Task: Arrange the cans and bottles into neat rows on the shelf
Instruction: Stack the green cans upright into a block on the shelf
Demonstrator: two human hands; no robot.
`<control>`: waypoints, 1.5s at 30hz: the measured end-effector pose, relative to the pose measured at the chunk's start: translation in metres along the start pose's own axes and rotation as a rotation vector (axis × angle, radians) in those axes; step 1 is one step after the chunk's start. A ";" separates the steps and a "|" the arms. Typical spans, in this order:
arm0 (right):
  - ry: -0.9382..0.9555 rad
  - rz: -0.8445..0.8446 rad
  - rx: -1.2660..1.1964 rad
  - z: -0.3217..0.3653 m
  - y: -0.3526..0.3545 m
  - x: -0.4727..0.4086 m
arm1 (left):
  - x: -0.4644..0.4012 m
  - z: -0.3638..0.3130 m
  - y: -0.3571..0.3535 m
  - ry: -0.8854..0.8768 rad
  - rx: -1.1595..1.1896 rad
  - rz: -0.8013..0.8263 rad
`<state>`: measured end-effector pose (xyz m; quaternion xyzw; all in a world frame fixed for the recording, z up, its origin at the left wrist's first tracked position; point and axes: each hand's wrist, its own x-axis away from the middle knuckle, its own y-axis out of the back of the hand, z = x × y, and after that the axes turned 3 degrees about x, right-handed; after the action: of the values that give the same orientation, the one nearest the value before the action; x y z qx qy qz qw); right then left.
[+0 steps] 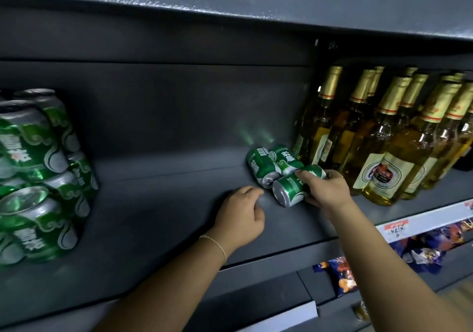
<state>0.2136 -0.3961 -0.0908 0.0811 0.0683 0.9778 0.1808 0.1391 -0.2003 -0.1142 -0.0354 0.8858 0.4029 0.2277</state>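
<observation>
Three green cans lie on their sides near the back right of the dark grey shelf (158, 203). My right hand (326, 191) grips the nearest lying can (289, 191) from above. Two more lying cans (261, 168) touch each other just behind it. My left hand (240, 216) rests on the shelf just left of the gripped can, fingers loosely curled and holding nothing. At the far left stands a stack of upright green cans (38, 178), two layers high.
Rows of gold-capped amber bottles (384, 140) stand at the right of the shelf, close to my right hand. The upper shelf (230, 12) overhangs. Snack packets (422, 244) fill the shelf below, behind a price strip (422, 221).
</observation>
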 end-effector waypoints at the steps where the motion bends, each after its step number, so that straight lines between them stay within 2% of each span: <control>1: 0.023 0.008 -0.050 0.000 -0.001 0.003 | 0.000 -0.001 0.000 0.002 0.003 0.000; 5: 0.153 0.055 -0.145 0.000 -0.005 0.019 | 0.000 -0.002 -0.002 0.004 -0.001 0.043; 10: 0.296 0.195 -0.200 0.005 -0.007 0.044 | -0.001 -0.006 -0.001 0.002 -0.084 0.138; 12: 0.337 0.257 -0.240 0.013 -0.008 0.055 | -0.002 -0.009 0.006 0.056 -0.013 0.109; 18: 0.468 0.445 -0.238 0.043 -0.021 0.090 | 0.006 -0.022 0.045 0.285 0.413 0.034; 25: 0.466 0.484 -0.327 0.070 -0.051 0.123 | 0.026 -0.017 0.095 0.316 0.486 -0.075; 35: 0.474 0.778 -0.268 0.096 -0.098 0.177 | 0.067 -0.004 0.169 0.359 0.495 -0.234; 45: 0.463 0.874 -0.241 0.112 -0.165 0.245 | 0.123 0.030 0.241 0.393 0.457 -0.320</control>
<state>0.0654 -0.1422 0.0246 -0.1384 -0.0469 0.9553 -0.2570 -0.0188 -0.0019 -0.0164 -0.1988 0.9633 0.1388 0.1151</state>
